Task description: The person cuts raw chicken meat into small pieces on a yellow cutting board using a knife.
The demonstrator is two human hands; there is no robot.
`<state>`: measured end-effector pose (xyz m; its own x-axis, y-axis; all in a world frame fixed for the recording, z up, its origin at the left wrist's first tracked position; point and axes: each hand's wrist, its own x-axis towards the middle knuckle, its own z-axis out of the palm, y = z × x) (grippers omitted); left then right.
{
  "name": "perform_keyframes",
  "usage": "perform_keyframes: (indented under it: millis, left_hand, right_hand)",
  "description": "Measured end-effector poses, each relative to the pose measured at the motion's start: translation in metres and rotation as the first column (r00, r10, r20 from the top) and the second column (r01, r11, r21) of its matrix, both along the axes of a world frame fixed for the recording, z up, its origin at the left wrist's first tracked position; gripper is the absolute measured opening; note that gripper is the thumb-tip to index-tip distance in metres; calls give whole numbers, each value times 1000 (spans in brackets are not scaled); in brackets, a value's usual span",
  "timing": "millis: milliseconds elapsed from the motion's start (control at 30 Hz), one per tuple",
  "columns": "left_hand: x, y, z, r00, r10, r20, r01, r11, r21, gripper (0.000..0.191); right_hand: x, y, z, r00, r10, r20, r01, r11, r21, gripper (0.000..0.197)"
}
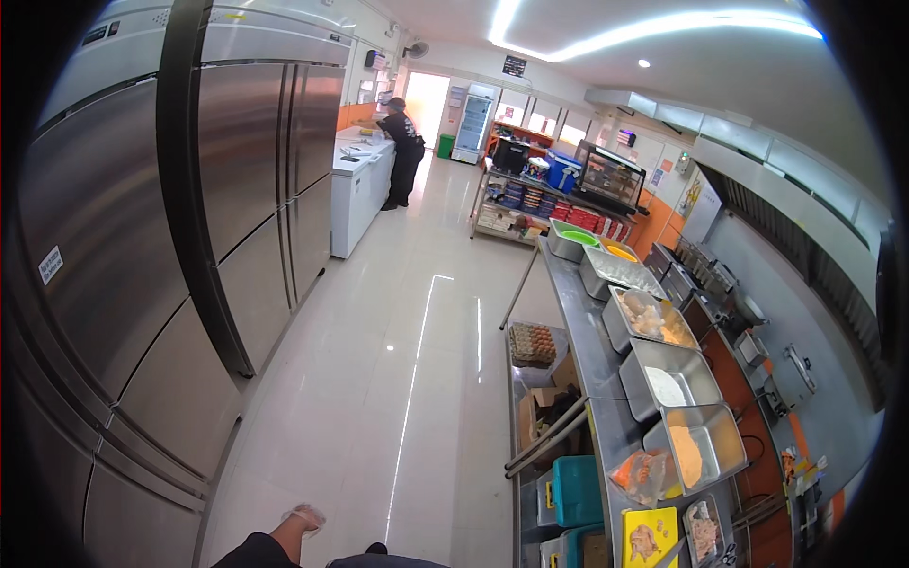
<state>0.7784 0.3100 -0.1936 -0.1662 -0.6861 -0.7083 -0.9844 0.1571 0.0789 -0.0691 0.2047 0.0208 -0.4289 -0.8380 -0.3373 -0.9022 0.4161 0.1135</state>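
Observation:
My left hand [305,517] shows at the bottom edge, in a clear plastic glove, over the tiled floor; its fingers are too small and blurred to read, and I see nothing plainly held. My right hand is out of view. To the right runs a stainless steel table [600,382]. Near its close end lie a yellow cutting board [666,524] with pieces of meat, a knife [670,554], a metal tray of meat [704,529] and a plastic bag with orange contents [643,474]. Deep steel pans stand in a row, one with orange powder [685,454], another with white powder [665,387].
Tall steel refrigerators [245,163] line the left side. Beyond them a person [403,153] in dark clothes leans over a white chest freezer [362,188]. Egg trays [532,344] and teal-lidded bins [577,490] sit under the table. Cooking equipment [753,312] stands along the right wall.

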Motion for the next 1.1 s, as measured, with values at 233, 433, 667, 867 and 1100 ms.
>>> perform_keyframes:
  millis: [233, 433, 667, 867, 1100]
  left_hand:
    - [-123, -126, 48, 991, -132, -31, 130, 988, -81, 34]
    - [-279, -235, 107, 951, -268, -155, 230, 947, -224, 42]
    - [-434, -259, 193, 829, -236, -508, -5, 904, -429, 40]
    - [-584, -249, 272, 696, -312, -647, 103, 935, -340, 39]
    - [-673, -257, 230, 626, -496, -602, 219, 852, -475, 35]
  right_hand:
    - [28, 37, -31, 987, -101, 124, 120, 980, -159, 47]
    - [33, 62, -13, 986, -153, 74, 167, 953, -252, 55]
    - [55, 54, 38, 911, -283, 300, 339, 928, -155, 89]
    - [44, 74, 38, 937, -226, 265, 270, 952, -144, 95]
    - [32, 76, 45, 908, -272, 318, 327, 936, -133, 88]
